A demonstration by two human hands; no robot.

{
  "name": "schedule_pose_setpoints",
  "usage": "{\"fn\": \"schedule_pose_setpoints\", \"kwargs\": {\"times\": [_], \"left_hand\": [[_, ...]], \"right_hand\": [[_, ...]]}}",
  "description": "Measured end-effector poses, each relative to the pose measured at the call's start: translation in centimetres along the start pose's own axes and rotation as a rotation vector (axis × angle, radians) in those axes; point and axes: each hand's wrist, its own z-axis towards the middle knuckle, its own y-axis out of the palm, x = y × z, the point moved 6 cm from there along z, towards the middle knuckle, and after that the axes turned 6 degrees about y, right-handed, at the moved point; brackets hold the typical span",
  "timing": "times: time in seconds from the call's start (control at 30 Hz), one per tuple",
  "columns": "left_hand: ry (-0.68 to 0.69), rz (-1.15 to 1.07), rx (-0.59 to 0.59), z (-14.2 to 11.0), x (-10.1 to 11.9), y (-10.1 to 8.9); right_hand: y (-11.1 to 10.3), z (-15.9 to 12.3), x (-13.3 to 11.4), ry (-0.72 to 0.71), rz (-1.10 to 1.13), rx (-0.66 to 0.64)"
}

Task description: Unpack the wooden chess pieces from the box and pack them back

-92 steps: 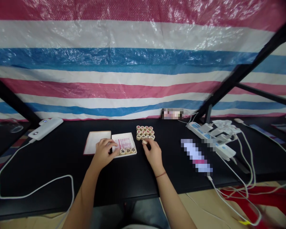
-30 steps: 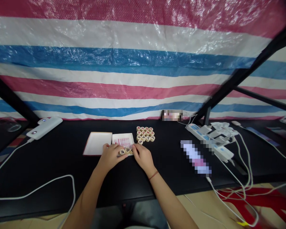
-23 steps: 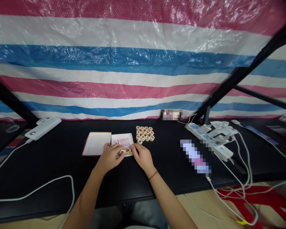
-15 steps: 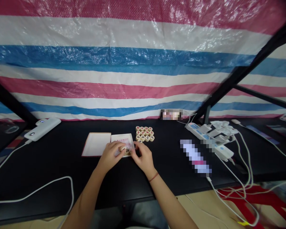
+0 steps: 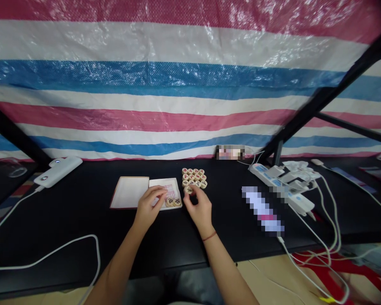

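Over the shallow white box point(image 5: 178, 184), my left hand point(image 5: 148, 207) has its thumb and fingertips close together, with no piece visible between them. Two round xiangqi pieces with dark characters, a left piece point(image 5: 169, 202) and a right piece point(image 5: 177, 202), lie in the box's near right corner. To the right of the box, my right hand point(image 5: 200, 208) pinches a xiangqi piece point(image 5: 188, 190) at the near left end of the rows. Beyond it, several pieces point(image 5: 195, 177) stand in close rows, red characters at the far side and dark ones nearer.
The open lid point(image 5: 130, 192) lies left of the box on the black table point(image 5: 66, 220). A white power bank point(image 5: 59, 171) with a cable sits far left. To the right are a blurred-out phone point(image 5: 263, 209) and a loaded power strip point(image 5: 282, 188). Striped sheeting point(image 5: 146, 118) hangs behind.
Two pieces now show plainly in the box's corner. My right hand has moved right from the box to a piece at the rows, while my left hand has stayed over the box.
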Motion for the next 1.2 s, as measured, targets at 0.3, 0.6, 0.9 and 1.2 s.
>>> {"fn": "schedule_pose_setpoints", "kwargs": {"times": [0.3, 0.6, 0.9, 1.2], "left_hand": [[-0.099, 0.011, 0.023, -0.1, -0.8, -0.4], [-0.104, 0.13, -0.075, -0.4, -0.6, 0.1], [0.107, 0.238, -0.198, -1.0, 1.5, 3.2], [0.215, 0.286, -0.167, -0.5, 4.2, 3.1]], "right_hand": [[-0.8, 0.5, 3.3, 0.141, -0.171, 0.059], [-0.3, 0.5, 3.4, 0.122, -0.169, -0.038], [0.8, -0.5, -3.3, -0.156, 0.185, -0.239], [0.2, 0.0, -0.8, 0.042, 0.229, -0.185]]}}
